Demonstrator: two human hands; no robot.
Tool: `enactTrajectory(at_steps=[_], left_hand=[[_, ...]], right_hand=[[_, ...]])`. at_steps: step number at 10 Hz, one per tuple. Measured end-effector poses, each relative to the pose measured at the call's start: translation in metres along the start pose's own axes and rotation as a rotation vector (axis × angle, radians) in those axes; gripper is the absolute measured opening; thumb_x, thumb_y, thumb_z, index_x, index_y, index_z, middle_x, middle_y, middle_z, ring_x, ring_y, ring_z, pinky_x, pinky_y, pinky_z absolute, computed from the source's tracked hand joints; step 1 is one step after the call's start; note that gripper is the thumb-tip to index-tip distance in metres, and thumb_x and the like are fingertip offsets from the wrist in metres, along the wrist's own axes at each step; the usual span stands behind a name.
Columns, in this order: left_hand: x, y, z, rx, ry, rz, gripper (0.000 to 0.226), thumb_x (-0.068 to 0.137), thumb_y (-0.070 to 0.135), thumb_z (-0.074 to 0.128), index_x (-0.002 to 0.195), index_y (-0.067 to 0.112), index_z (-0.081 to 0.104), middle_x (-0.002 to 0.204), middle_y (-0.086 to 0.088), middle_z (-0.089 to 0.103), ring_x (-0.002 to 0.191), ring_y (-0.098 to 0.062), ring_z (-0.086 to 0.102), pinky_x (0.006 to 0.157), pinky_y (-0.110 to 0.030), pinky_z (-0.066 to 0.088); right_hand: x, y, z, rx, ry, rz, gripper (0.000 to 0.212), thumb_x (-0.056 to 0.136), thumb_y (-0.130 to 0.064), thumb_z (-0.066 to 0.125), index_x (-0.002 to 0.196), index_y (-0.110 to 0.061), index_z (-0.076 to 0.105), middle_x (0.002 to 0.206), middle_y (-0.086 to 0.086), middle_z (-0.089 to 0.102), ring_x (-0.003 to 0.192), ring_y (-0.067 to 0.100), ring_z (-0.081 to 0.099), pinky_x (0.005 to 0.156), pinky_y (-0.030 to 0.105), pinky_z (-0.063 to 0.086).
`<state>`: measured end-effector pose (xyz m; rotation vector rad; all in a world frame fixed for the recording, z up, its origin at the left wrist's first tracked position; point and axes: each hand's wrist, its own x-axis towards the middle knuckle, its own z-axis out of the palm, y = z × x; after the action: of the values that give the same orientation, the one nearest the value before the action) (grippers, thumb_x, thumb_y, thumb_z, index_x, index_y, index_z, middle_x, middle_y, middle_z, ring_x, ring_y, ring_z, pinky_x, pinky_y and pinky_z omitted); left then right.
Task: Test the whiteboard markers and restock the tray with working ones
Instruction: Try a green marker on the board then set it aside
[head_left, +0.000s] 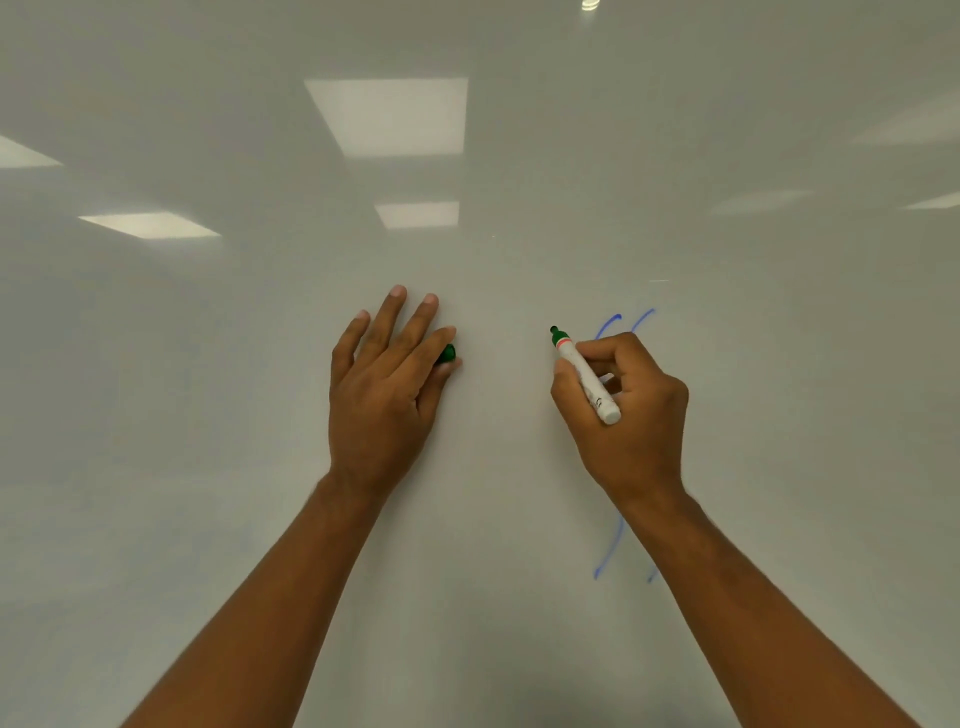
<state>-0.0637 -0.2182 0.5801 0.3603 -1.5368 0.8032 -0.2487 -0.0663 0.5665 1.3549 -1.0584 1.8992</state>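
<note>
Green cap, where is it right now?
Head view, left of centre: the green cap is pinched between index finger and thumb of the left hand, in front of the whiteboard, apart from the uncapped marker held in the right hand.

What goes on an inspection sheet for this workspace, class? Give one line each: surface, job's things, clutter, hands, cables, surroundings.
Surface: glossy whiteboard, two blue strokes partly behind the right arm.
Job's things: uncapped marker, green tip pointing up-left; green cap.
Clutter: nothing seen.
Hands: left hand, fingers spread, pinches the green cap between thumb and forefinger; right hand grips the marker.
Cables: nothing seen.
Surroundings: only ceiling lights reflected in the board.
</note>
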Motion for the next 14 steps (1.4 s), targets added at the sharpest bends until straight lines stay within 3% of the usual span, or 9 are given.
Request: enactTrajectory(at_steps=[5, 7, 8, 9, 10, 11, 12, 14], left_hand=[[-0.002, 0.001, 0.001, 0.05, 0.035, 0.017, 0.036, 0.111, 0.032, 0.059, 0.14, 0.013, 0.068, 0.153, -0.006, 0.058, 0.152, -0.028, 0.044, 0.122, -0.054, 0.036], [-0.003, 0.001, 0.003, 0.055, 0.04, 0.008, 0.036, 0.111, 0.032, 0.059, 0.14, 0.013, 0.068, 0.153, -0.006, 0.058, 0.152, -0.028, 0.044, 0.122, -0.055, 0.036], [-0.003, 0.002, 0.002, 0.055, 0.041, 0.005, 0.036, 0.111, 0.032, 0.059, 0.14, 0.013, 0.067, 0.153, -0.006, 0.059, 0.152, -0.029, 0.044, 0.122, -0.055, 0.036], [-0.003, 0.003, 0.002, 0.054, 0.038, 0.004, 0.036, 0.111, 0.032, 0.059, 0.141, 0.013, 0.067, 0.153, -0.006, 0.058, 0.152, -0.028, 0.044, 0.122, -0.055, 0.036], [-0.002, 0.003, 0.001, 0.074, 0.039, 0.002, 0.037, 0.111, 0.032, 0.057, 0.141, 0.013, 0.066, 0.153, -0.006, 0.058, 0.153, -0.028, 0.044, 0.123, -0.054, 0.036], [-0.001, 0.002, 0.001, 0.073, 0.032, 0.0, 0.038, 0.112, 0.033, 0.057, 0.142, 0.013, 0.066, 0.153, -0.006, 0.058, 0.153, -0.028, 0.043, 0.123, -0.054, 0.035], [-0.001, 0.004, 0.001, 0.071, 0.023, -0.004, 0.038, 0.111, 0.033, 0.058, 0.142, 0.013, 0.066, 0.153, -0.005, 0.058, 0.152, -0.027, 0.044, 0.123, -0.053, 0.036], [-0.001, 0.004, 0.0, 0.06, 0.013, -0.013, 0.038, 0.111, 0.033, 0.059, 0.141, 0.013, 0.066, 0.153, -0.005, 0.058, 0.152, -0.028, 0.044, 0.122, -0.055, 0.037]], right_hand=[[-0.086, 0.015, -0.035, -0.337, -0.149, -0.148, 0.006, 0.085, -0.023, 0.07, 0.081, -0.019, 0.071, 0.062, -0.007, 0.06, 0.06, 0.019, 0.057, 0.06, 0.045, 0.045], [-0.161, 0.023, -0.04, -0.438, -0.193, -0.163, 0.011, 0.069, -0.007, 0.08, 0.068, -0.011, 0.07, 0.053, 0.0, 0.052, 0.045, 0.025, 0.051, 0.045, 0.042, 0.043], [-0.164, 0.02, -0.037, -0.363, -0.209, -0.073, 0.011, 0.069, -0.009, 0.08, 0.069, -0.013, 0.07, 0.049, -0.003, 0.051, 0.042, 0.018, 0.047, 0.043, 0.039, 0.042], [-0.145, 0.008, -0.042, -0.23, -0.178, 0.071, 0.004, 0.077, -0.022, 0.075, 0.077, -0.024, 0.071, 0.056, -0.006, 0.058, 0.05, 0.007, 0.052, 0.05, 0.029, 0.046], [-0.1, -0.011, -0.038, -0.046, -0.065, 0.141, 0.007, 0.079, -0.033, 0.071, 0.083, -0.029, 0.068, 0.073, -0.016, 0.067, 0.063, -0.002, 0.061, 0.058, 0.008, 0.041], [-0.063, -0.018, -0.029, -0.004, -0.027, 0.104, 0.01, 0.08, -0.033, 0.073, 0.085, -0.026, 0.067, 0.074, -0.017, 0.067, 0.065, 0.0, 0.063, 0.06, 0.013, 0.045], [-0.011, -0.019, -0.014, 0.003, 0.017, 0.078, 0.009, 0.081, -0.026, 0.075, 0.085, -0.022, 0.067, 0.072, -0.014, 0.069, 0.065, 0.008, 0.066, 0.056, 0.029, 0.052], [0.02, -0.014, 0.001, -0.052, -0.035, 0.037, 0.013, 0.09, -0.027, 0.071, 0.084, -0.017, 0.066, 0.068, -0.005, 0.068, 0.059, 0.015, 0.064, 0.052, 0.041, 0.051]])
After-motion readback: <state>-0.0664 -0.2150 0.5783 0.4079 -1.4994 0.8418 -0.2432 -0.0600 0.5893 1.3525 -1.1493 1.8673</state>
